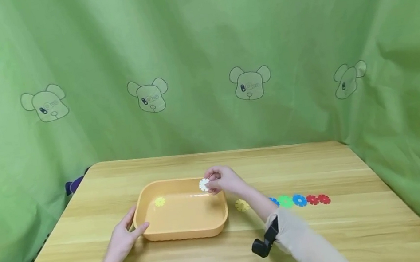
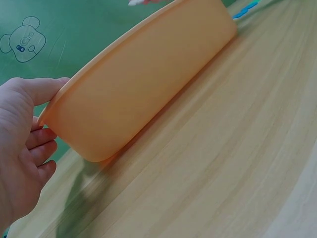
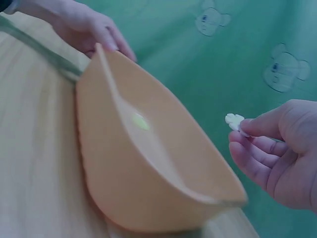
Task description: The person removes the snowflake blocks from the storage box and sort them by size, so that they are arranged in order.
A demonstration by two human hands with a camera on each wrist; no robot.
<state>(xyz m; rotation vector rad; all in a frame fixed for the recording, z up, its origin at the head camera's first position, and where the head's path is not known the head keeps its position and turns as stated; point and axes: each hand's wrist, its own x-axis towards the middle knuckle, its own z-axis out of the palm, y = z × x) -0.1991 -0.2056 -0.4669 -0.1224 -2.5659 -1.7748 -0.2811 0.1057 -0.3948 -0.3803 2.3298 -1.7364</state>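
A shallow orange plastic tray (image 1: 184, 234) stands on the table. My left hand (image 1: 123, 238) grips its left end, the thumb over the rim and the other fingers under it on the outside, as the left wrist view (image 2: 25, 144) shows. Above the tray's far right corner, my right hand (image 1: 225, 181) pinches a white snowflake disc (image 1: 203, 184) between thumb and fingers; the right wrist view has this white disc (image 3: 234, 120) apart from the rim. Inside the tray lies one yellow snowflake disc (image 1: 160, 201).
Right of the tray, a row of snowflake discs lies on the wooden table (image 1: 352, 227): a yellow disc (image 1: 242, 205), blue ones, a green disc (image 1: 285, 201) and red ones. My right forearm hides part of this row. A green curtain (image 1: 195, 25) hangs behind.
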